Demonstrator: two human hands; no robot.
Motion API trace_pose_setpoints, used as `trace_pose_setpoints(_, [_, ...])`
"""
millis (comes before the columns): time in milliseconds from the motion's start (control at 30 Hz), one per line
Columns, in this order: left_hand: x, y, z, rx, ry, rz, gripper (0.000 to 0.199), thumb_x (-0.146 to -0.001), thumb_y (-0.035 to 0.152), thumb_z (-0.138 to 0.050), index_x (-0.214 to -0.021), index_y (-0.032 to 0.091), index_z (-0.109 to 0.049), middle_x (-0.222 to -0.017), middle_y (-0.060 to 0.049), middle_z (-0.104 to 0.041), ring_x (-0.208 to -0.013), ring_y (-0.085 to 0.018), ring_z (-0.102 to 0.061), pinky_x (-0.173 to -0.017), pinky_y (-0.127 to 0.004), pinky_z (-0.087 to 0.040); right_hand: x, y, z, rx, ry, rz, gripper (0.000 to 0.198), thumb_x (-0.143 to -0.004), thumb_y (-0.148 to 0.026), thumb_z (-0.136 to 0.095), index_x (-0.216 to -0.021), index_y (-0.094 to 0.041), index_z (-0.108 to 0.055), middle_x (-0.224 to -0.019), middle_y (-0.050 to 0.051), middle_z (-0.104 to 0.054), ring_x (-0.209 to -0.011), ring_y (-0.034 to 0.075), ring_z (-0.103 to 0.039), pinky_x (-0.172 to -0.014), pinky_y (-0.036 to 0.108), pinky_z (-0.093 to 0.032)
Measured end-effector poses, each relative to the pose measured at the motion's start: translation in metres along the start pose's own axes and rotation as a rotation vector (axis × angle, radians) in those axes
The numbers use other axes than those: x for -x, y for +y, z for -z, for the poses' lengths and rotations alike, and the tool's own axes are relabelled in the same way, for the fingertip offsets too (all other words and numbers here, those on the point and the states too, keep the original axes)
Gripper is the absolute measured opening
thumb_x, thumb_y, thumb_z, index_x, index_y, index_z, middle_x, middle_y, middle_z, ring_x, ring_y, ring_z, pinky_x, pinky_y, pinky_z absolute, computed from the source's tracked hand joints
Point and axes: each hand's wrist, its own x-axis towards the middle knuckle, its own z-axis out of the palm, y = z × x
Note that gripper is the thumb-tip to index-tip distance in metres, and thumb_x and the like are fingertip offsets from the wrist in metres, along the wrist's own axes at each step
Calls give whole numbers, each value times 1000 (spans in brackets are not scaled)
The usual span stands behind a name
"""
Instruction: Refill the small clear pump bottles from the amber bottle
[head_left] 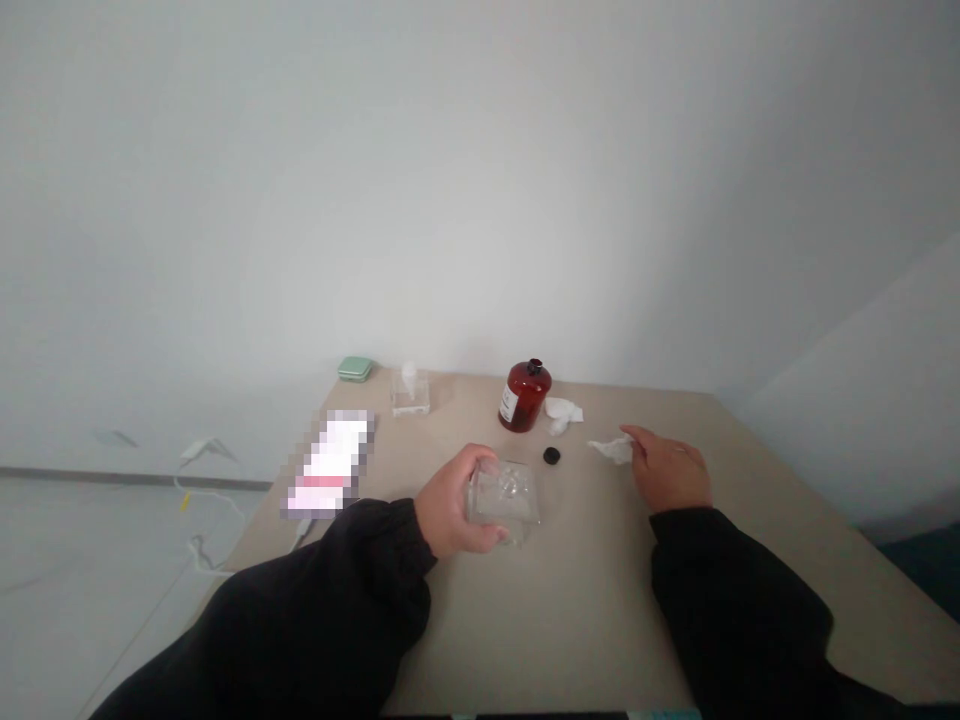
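Glass container [504, 496]: clear, square-edged (see-through, from here).
Left hand [454, 505]: wrapped around its side.
Right hand [673, 474]: pinching crumpled white tissue [613, 450].

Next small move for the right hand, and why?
I'd probably bring the tissue to the clear container: the left hand is gripping the container, while the right hand has the tissue at its fingers, off to the side.

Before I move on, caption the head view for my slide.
Left hand holds a clear container, right hand a white tissue, with a brown bottle and black cap on the table.
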Motion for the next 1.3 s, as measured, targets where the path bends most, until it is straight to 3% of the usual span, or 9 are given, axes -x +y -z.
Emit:
trace_pose_setpoints(67, [-1, 0, 0, -10, 19, 7, 63, -54, 28, -74, -108, 19, -43, -90, -1, -53, -76, -17, -52, -68, -29, -44, -1, 0, -6, 11, -73, -51, 34, -88, -18, -42, -110, -18, -68, -105, 13, -73, -95, 28, -68, -85, 44, -46])
trace_pose_setpoints(233, [-1, -1, 0, -25, 30, 17, 63, -55, 28, -73, -109, 19, -43, -93, -2, -54, -78, -18, -53, -69, -30, -45, -12, -31, -6, -36, 90, 123, 33, -88, -18, -44, -113, -21, -66, -133, 12, -58, -123, 31, -51, -102, 51, -33])
trace_pose_setpoints(500, [-3, -2, -1, -74, 47, 26, 64, -55, 30, -72, -110, 19, -42, -92, -2, -54, -76, -18, -52, -69, -30, -43, -38, -67, -25, -86, -82, 318, 39, -84, -18, -52, -119, -31, -64, -146, 8, -44, -136, 36, -33, -107, 66, -15])
trace_pose_setpoints(733, [-2, -5, -1, -108, 52, 18, 64, -54, 28, -73, -110, 20, -43, -94, -2, -53, -80, -19, -52, -72, -31, -43, -37, -61, -28, -97, -56, 371, 31, -89, -15, -48, -110, -27, -67, -138, 6, -54, -131, 32, -42, -108, 66, -7])
trace_pose_setpoints(867, [-2, -3, 0, -94, 46, 18, 63, -55, 29, -73, -110, 20, -42, -91, -1, -54, -76, -17, -51, -69, -30, -42, -38, -58, -16, -192, 51, 338, 32, -94, -20, -42, -116, -26, -64, -125, 7, -65, -119, 28, -54, -111, 62, -6])
trace_pose_setpoints(1000, [-3, -2, 0, -120, 55, 19, 64, -55, 28, -74, -110, 19, -43, -93, -2, -54, -78, -18, -52, -71, -31, -43, -26, -58, 26, -397, 266, 206, 30, -94, -31, -44, -115, -24, -64, -111, 8, -71, -106, 28, -62, -110, 60, -14])
trace_pose_setpoints(1100, [-3, -3, 0, -125, 64, 8, 64, -54, 28, -75, -110, 19, -45, -94, -3, -55, -81, -20, -53, -73, -33, -44, -7, -66, 65, -740, 421, 69, 32, -93, -37, -48, -119, -25, -60, -112, 9, -69, -105, 28, -63, -103, 53, -36])
trace_pose_setpoints(1167, [-2, -3, 0, -130, 65, -2, 64, -54, 28, -75, -110, 19, -45, -94, -3, -55, -82, -20, -53, -75, -33, -44, 4, -75, 84, -1031, 374, 28, 31, -94, -35, -47, -122, -27, -57, -113, 7, -68, -103, 26, -64, -93, 47, -47])
trace_pose_setpoints(1300, [-2, -3, -1, -146, 79, -1, 66, -53, 26, -76, -110, 19, -45, -95, -4, -55, -84, -22, -53, -78, -36, -43, 14, -97, 97, -1364, 231, 100, 28, -93, -35, -50, -118, -27, -59, -112, 7, -69, -101, 24, -65, -89, 43, -52])
